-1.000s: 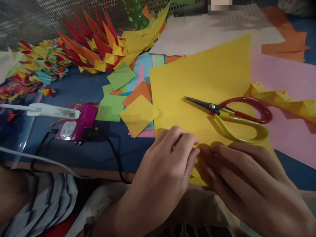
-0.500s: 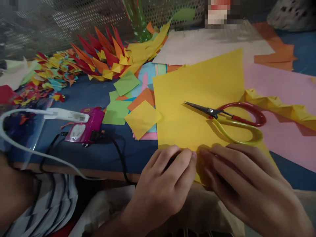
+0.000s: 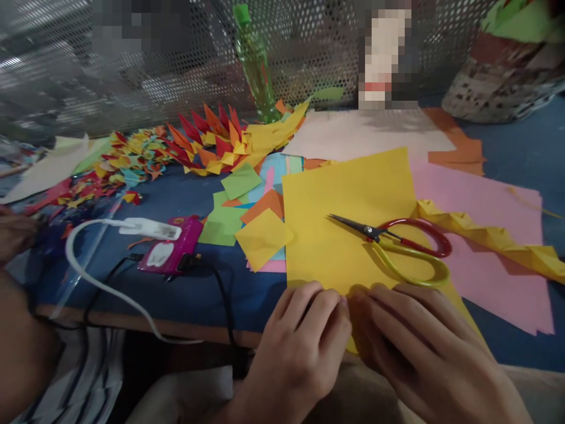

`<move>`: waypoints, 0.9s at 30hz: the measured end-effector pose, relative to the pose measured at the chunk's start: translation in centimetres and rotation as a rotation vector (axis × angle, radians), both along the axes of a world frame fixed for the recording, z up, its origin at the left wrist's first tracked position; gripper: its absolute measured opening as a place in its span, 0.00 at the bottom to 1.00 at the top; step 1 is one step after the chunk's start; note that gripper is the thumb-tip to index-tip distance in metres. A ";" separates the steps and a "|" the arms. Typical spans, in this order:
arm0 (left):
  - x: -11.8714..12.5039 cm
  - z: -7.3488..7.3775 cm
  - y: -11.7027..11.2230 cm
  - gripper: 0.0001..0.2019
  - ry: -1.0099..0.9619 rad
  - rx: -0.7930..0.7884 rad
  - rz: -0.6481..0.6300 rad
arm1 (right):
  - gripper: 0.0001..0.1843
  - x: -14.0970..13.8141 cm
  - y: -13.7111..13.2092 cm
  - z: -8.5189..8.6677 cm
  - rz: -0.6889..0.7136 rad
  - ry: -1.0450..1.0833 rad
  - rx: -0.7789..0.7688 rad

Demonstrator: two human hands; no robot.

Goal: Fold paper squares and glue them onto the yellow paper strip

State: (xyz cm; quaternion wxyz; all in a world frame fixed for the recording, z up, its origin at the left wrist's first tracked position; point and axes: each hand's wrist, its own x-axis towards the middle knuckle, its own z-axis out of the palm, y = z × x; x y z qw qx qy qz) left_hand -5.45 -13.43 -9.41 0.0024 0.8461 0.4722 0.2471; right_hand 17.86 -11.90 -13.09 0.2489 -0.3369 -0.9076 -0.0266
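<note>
My left hand (image 3: 300, 347) and my right hand (image 3: 424, 347) rest side by side on the near edge of a large yellow paper sheet (image 3: 348, 206), fingers curled down and pressed on a folded part of that sheet. The fingertips of both hands meet at the fold, which they mostly hide. Scissors (image 3: 397, 244) with one red and one yellow-green handle loop lie shut on the sheet just beyond my right hand.
A pink sheet (image 3: 494, 235) with a folded yellow paper strip (image 3: 494, 238) lies to the right. Small coloured squares (image 3: 260, 235), spiky folded paper pieces (image 3: 212, 138), a green bottle (image 3: 253, 65), a magenta device (image 3: 170, 253) with cables and another person's arm (image 3: 17, 341) lie left. Mesh wall behind.
The view has tilted up, showing more of the mesh wall and bottle. Both hands stay pressed on the yellow fold, drawn slightly closer to the table's near edge.
</note>
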 end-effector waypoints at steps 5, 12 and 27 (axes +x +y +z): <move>0.0 -0.4 0.0 0.10 0.007 0.026 -0.013 | 0.19 -0.6 0.2 0.6 -0.016 0.047 -0.013; -0.9 -0.6 -0.2 0.15 0.014 0.008 -0.059 | 0.12 -1.8 0.2 1.1 -0.083 0.127 -0.059; 0.9 0.0 -2.1 0.10 -0.073 -0.064 0.177 | 0.14 -3.4 -2.3 2.0 -0.204 0.078 0.027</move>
